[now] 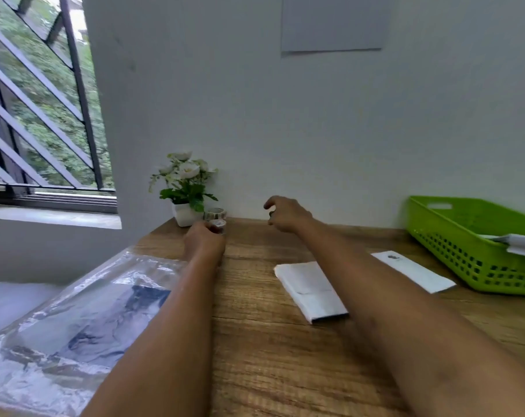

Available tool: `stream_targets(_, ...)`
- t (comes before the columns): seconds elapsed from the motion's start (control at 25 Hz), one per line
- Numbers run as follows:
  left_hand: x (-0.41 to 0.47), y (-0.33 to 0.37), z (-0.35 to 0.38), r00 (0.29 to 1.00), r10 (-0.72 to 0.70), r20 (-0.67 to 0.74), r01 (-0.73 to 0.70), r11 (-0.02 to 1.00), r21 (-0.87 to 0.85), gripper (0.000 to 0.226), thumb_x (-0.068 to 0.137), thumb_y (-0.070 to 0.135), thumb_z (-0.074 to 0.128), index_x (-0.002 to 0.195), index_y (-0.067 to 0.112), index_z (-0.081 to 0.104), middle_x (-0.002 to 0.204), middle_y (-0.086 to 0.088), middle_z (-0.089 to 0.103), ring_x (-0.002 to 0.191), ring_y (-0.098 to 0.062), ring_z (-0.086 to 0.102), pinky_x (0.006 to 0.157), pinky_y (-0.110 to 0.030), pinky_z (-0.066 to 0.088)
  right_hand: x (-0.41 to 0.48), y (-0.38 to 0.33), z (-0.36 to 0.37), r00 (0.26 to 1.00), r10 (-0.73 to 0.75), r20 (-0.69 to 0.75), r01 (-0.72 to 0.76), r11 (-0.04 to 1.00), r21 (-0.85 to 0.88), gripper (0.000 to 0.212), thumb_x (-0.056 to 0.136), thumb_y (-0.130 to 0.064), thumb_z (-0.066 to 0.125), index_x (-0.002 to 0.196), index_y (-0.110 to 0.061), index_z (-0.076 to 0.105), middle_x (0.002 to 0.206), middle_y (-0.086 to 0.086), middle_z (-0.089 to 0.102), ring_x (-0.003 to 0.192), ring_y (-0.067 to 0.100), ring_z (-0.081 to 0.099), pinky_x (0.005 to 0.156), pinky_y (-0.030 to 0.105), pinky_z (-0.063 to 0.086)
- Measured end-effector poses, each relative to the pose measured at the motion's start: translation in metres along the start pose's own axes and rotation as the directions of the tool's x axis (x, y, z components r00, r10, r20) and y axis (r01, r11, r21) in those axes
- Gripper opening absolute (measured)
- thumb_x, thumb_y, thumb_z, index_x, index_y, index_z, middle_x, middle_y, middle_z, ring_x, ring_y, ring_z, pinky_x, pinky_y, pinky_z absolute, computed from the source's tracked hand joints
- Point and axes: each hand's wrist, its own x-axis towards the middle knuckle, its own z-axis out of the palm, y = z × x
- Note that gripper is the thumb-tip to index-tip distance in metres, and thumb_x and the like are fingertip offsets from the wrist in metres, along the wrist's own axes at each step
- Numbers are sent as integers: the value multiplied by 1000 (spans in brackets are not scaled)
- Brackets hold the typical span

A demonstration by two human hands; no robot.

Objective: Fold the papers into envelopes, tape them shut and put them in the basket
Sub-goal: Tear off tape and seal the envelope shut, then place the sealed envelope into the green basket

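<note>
Reaching far across the table (270,356) with both arms. Left hand (205,240) down near the back edge, fingers curled round the nearer roll of tape (218,224), just in front of a second roll (215,211) and right beside the flower pot (185,214). Right hand (285,216) lifted off the wood a little further right, fingers hooked and thumb drawn in; too blurred to tell whether pinching a tape end or holding nothing. Folded paper (311,291) lying flat mid-table, partly hidden by the right forearm, with no tape visible on it. Beyond the arm an envelope (414,270) bearing a small dark mark, just beside the green basket (465,251). White papers (523,240) already resting in the basket at its right end. Clear bag of sheets (75,311) at the left, partly under the left forearm.

Likely step: fetching tape to seal the folded paper.

Risks from here:
- Tipping the flower pot while drawing the roll back, with the knuckles so close to it.
- Nudging the second roll away toward the wall.
- Dragging the right forearm over the folded paper, springing the folds open or sliding it out of place.
- Letting a pulled strip curl back and stick to itself or to the fingers.
- Catching the bag with the left elbow and shifting the sheets
</note>
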Motion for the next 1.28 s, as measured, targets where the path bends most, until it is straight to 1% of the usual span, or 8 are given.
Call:
stream_targets(0.2,-25,26,15,886,362,290,-418,895,158,25,84,24,69,107,15,64,108,-5,63,102,-20,55,86,-29,41,-57,75,-68,959,230,-166,-258,951,-168,35,88,-12,46,120,-13,59,127,9,58,113,30,57,98,41,46)
stream_targets(0.32,-54,41,29,699,273,661,-538,810,235,38,78,49,69,104,23,62,103,3,60,99,-15,55,79,-24,39,-97,118,-84,911,369,-186,-412,843,-347,33,92,-18,43,120,-9,57,127,11,57,112,31,57,88,34,46)
stream_targets(0.48,-78,52,39,562,87,822,-651,660,375,68,72,65,64,125,24,50,125,0,52,107,-17,49,87,-30,41,-109,163,-85,864,498,-73,-470,745,-473,53,83,-30,37,132,-16,52,141,8,49,125,31,50,101,44,44)
stream_targets(0.72,-85,55,43,601,92,794,-488,829,273,58,77,31,77,127,27,48,122,-5,45,112,-24,46,93,-36,45,-126,150,-93,874,459,-161,-486,824,-291,41,96,-20,42,131,1,50,139,17,50,124,32,50,95,33,44)
stream_targets(0.84,-81,55,40,691,112,714,-254,962,95,40,83,12,70,116,26,54,117,-7,49,105,-26,52,91,-40,51,-122,148,-97,813,503,-294,-469,864,181,45,91,-10,50,135,2,43,138,20,48,122,33,51,86,31,45)
stream_targets(0.96,-83,62,37,689,178,702,3,969,-249,34,89,0,58,116,21,53,115,-15,55,91,-26,58,72,-39,55,-124,133,-94,708,616,-346,-134,598,791,69,81,-6,62,141,-10,28,133,18,48,115,32,55,91,38,51)
stream_targets(1.08,-92,72,36,752,230,617,118,875,-469,31,93,0,50,116,21,52,106,-13,57,88,-27,59,66,-40,54,-132,108,-83,826,555,-99,-19,204,979,49,84,-3,62,128,-9,40,112,12,63,94,25,66,68,43,59)
stream_targets(1.28,-135,90,65,805,231,546,101,853,-511,25,96,8,48,116,23,52,104,-3,52,87,-21,56,71,-39,56,-132,82,-83,874,478,-92,-133,417,899,44,87,5,50,128,-8,39,118,10,57,106,31,59,80,42,54)
